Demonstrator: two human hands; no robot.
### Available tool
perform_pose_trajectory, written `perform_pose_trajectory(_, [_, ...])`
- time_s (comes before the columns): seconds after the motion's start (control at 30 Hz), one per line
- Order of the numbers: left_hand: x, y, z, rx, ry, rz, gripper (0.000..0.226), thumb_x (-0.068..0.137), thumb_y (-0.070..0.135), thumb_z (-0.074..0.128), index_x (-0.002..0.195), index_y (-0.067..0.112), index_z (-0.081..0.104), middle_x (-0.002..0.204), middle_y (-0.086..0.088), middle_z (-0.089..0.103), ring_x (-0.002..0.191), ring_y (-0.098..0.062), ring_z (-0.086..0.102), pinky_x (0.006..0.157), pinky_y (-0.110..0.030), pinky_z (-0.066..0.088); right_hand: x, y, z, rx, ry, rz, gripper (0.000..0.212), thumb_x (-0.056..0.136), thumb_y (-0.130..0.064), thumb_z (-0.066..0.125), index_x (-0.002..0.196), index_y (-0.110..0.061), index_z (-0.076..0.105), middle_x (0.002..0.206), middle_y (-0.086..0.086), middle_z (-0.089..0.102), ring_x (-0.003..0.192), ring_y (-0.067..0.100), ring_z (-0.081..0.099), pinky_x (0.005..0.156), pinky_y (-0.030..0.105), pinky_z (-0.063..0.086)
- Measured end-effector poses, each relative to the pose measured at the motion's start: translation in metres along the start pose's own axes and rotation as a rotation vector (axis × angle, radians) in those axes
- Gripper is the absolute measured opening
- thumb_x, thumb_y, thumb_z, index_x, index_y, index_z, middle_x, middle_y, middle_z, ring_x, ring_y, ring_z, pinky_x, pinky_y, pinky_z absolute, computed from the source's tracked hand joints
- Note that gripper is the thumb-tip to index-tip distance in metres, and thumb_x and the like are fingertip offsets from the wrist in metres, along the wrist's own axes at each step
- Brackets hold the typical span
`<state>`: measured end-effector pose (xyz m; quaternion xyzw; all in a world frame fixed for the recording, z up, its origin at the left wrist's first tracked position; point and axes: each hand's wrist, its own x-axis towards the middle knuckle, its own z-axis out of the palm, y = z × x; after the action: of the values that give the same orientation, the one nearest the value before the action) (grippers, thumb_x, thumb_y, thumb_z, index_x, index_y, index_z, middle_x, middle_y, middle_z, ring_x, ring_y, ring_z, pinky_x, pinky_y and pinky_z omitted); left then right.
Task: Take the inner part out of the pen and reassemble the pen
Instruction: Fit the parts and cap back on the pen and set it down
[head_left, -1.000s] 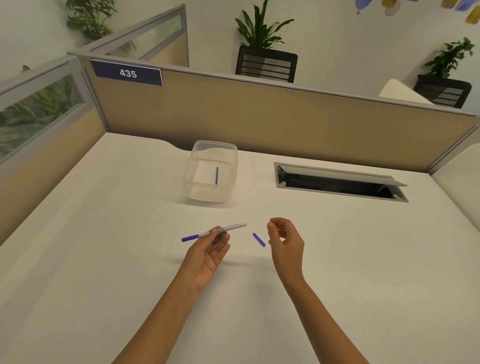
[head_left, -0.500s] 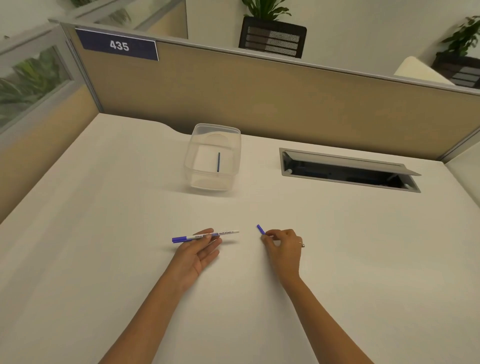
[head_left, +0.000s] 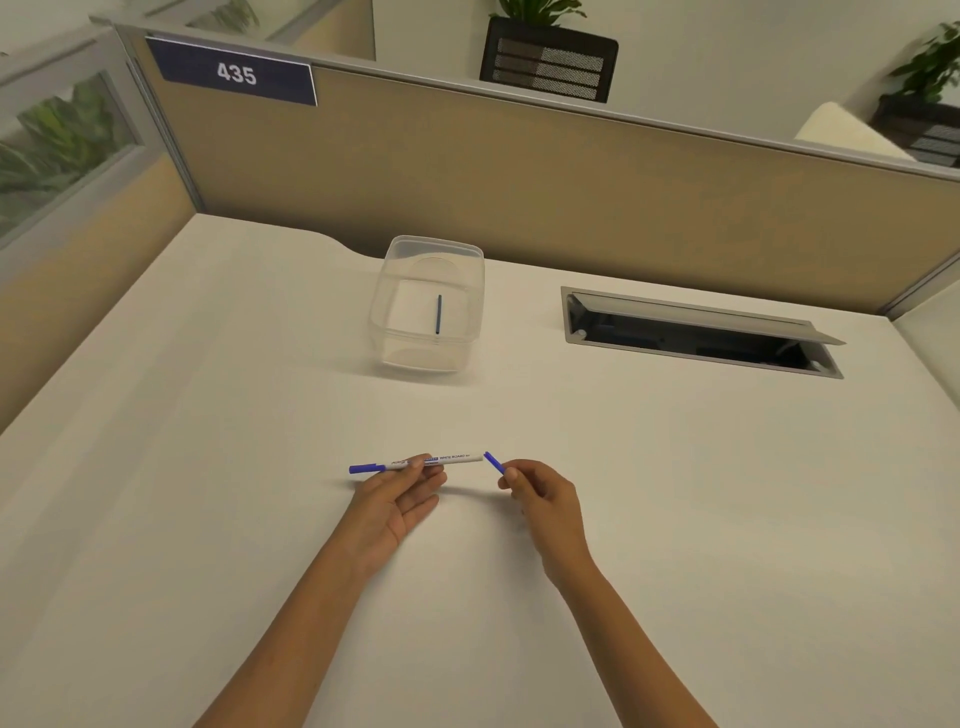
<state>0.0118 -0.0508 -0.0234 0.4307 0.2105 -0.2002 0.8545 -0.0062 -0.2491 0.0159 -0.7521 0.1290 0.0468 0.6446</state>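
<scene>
A white whiteboard pen (head_left: 457, 459) with a blue cap on its left end lies level in my left hand (head_left: 400, 499), pinched near its middle between thumb and fingers. My right hand (head_left: 545, 496) pinches a small blue end piece (head_left: 493, 462), whose upper tip sits just right of the pen's open right end. A thin dark blue inner part (head_left: 439, 314) lies inside the clear plastic container (head_left: 470, 291) farther back on the desk.
The white desk (head_left: 208, 467) is bounded by tan partition panels (head_left: 571, 197) at the back and left. A recessed cable tray with an open flap (head_left: 696, 332) lies at the back right.
My right hand picked the blue end piece up off the desk and brought it left to the pen's open end. My left hand kept hold of the pen.
</scene>
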Motion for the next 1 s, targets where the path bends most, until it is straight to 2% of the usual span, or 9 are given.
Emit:
perform_pose_trajectory(0.23, [-0.002, 0.002, 0.003, -0.035, 0.015, 0.009, 0.018, 0.091, 0.017, 0.056, 0.091, 0.015, 0.074, 0.089, -0.003, 0.077, 0.090, -0.014, 0.072, 0.086, -0.035, 0.050, 0.003, 0.000, 0.002, -0.027, 0.019, 0.001, 0.015, 0.090, -0.020, 0.057, 0.083, -0.024, 0.069, 0.074, -0.010, 0.069, 0.070, -0.005, 0.057, 0.070, 0.019, 0.042])
perform_pose_trajectory(0.4, [-0.002, 0.001, 0.003, -0.045, 0.013, 0.009, 0.020, 0.090, 0.017, 0.056, 0.088, 0.015, 0.075, 0.089, -0.004, 0.077, 0.090, -0.015, 0.072, 0.083, -0.034, 0.050, 0.005, 0.001, 0.003, -0.066, 0.028, -0.021, 0.017, 0.090, -0.018, 0.057, 0.080, -0.026, 0.068, 0.072, -0.012, 0.067, 0.066, -0.004, 0.055, 0.061, 0.007, 0.042])
perform_pose_trajectory(0.47, [-0.001, 0.001, 0.002, -0.039, 0.008, 0.008, 0.018, 0.090, 0.017, 0.056, 0.089, 0.015, 0.075, 0.090, -0.004, 0.077, 0.091, -0.015, 0.072, 0.084, -0.034, 0.050, 0.006, 0.002, 0.003, -0.113, 0.043, -0.048, 0.015, 0.089, -0.016, 0.057, 0.083, -0.023, 0.069, 0.078, -0.010, 0.068, 0.070, 0.000, 0.056, 0.062, 0.006, 0.042])
perform_pose_trajectory(0.53, [-0.001, 0.000, 0.001, -0.031, 0.002, 0.007, 0.018, 0.090, 0.018, 0.057, 0.090, 0.015, 0.075, 0.091, -0.004, 0.077, 0.092, -0.015, 0.072, 0.085, -0.034, 0.050, 0.007, 0.002, 0.003, -0.186, 0.075, -0.091, 0.013, 0.089, -0.016, 0.058, 0.088, -0.022, 0.069, 0.085, -0.009, 0.068, 0.077, 0.003, 0.057, 0.065, 0.008, 0.043])
perform_pose_trajectory(0.63, [0.001, 0.000, 0.001, -0.017, -0.001, 0.004, 0.017, 0.089, 0.018, 0.059, 0.089, 0.015, 0.075, 0.091, -0.004, 0.077, 0.093, -0.015, 0.072, 0.084, -0.033, 0.050, 0.008, 0.001, 0.000, -0.330, 0.106, -0.227, 0.014, 0.087, -0.013, 0.061, 0.089, -0.023, 0.070, 0.084, -0.015, 0.064, 0.079, 0.007, 0.057, 0.067, 0.020, 0.044])
perform_pose_trajectory(0.7, [0.001, -0.001, 0.000, -0.005, 0.002, 0.001, 0.016, 0.088, 0.019, 0.060, 0.089, 0.014, 0.076, 0.091, -0.005, 0.077, 0.093, -0.016, 0.072, 0.084, -0.033, 0.050, 0.009, 0.000, -0.002, -0.381, 0.114, -0.281, 0.016, 0.085, -0.008, 0.062, 0.090, -0.021, 0.071, 0.087, -0.012, 0.062, 0.082, 0.013, 0.059, 0.069, 0.025, 0.047])
perform_pose_trajectory(0.77, [0.001, -0.001, 0.000, 0.000, 0.001, 0.000, 0.016, 0.087, 0.019, 0.060, 0.090, 0.014, 0.075, 0.091, -0.005, 0.077, 0.093, -0.016, 0.071, 0.084, -0.033, 0.050, 0.010, -0.001, -0.003, -0.392, 0.121, -0.312, 0.018, 0.083, -0.004, 0.063, 0.089, -0.019, 0.072, 0.089, -0.006, 0.062, 0.081, 0.013, 0.060, 0.068, 0.018, 0.046])
perform_pose_trajectory(0.83, [0.001, -0.002, 0.000, 0.003, 0.004, 0.001, 0.016, 0.087, 0.019, 0.060, 0.090, 0.014, 0.075, 0.091, -0.005, 0.077, 0.093, -0.016, 0.071, 0.083, -0.032, 0.051, 0.010, -0.003, -0.003, -0.393, 0.124, -0.344, 0.019, 0.082, -0.001, 0.064, 0.088, -0.017, 0.072, 0.088, -0.005, 0.061, 0.078, 0.006, 0.059, 0.065, 0.009, 0.042])
perform_pose_trajectory(1.0, [0.000, -0.002, 0.000, -0.010, 0.022, -0.002, 0.015, 0.088, 0.018, 0.060, 0.090, 0.014, 0.075, 0.090, -0.006, 0.077, 0.092, -0.016, 0.072, 0.080, -0.031, 0.052, 0.009, -0.006, -0.004, -0.354, 0.129, -0.358, 0.022, 0.079, 0.003, 0.066, 0.086, -0.016, 0.073, 0.087, -0.006, 0.064, 0.078, 0.003, 0.060, 0.064, 0.010, 0.043])
